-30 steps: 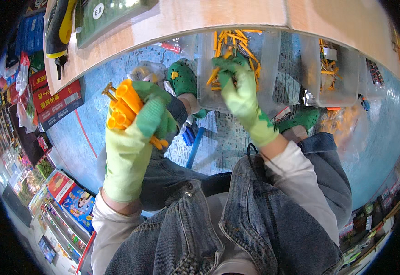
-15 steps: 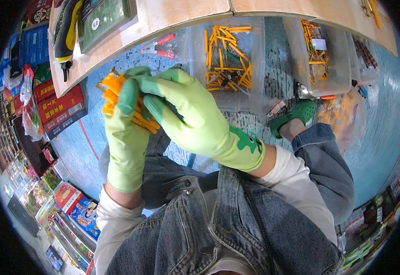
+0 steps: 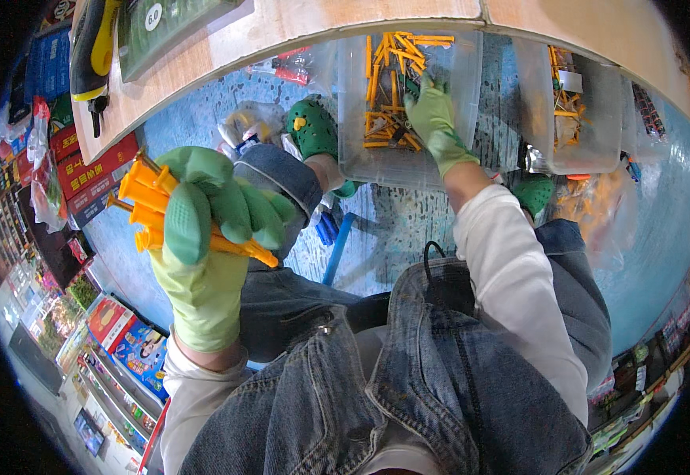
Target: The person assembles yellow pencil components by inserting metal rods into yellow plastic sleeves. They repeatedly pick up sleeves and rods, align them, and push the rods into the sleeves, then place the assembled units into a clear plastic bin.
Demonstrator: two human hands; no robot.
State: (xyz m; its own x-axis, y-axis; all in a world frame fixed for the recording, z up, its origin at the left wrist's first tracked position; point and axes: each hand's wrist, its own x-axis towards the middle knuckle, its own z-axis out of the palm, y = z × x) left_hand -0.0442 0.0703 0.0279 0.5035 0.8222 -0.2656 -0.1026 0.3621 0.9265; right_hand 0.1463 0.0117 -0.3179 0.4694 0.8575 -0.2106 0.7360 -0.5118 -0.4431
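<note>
My left hand (image 3: pixel 217 207), in a green rubber glove, is closed around a bundle of orange plastic wall plugs (image 3: pixel 145 194). Metal screws stick out of some of them. At the upper centre, my right hand (image 3: pixel 434 115), gloved the same way, reaches down into a clear plastic bin (image 3: pixel 460 87). Its fingers are stretched out over the loose orange wall plugs (image 3: pixel 392 87) lying there, and I see nothing held in them. The fingertips lie close to the plugs; whether they touch is hard to make out.
A wooden tabletop (image 3: pixel 345 17) curves above the bins, with a yellow-and-black screwdriver (image 3: pixel 96 59) and a green case (image 3: pixel 171 32) on it. Another clear bin (image 3: pixel 598 119) stands right. Red-handled pliers (image 3: pixel 290 67) and a green clog (image 3: pixel 312 127) are on the blue floor.
My right hand has left the bundle and moved forward and right into the clear bin. My left hand, still holding the wall plugs, has come lower and a little to the left.
</note>
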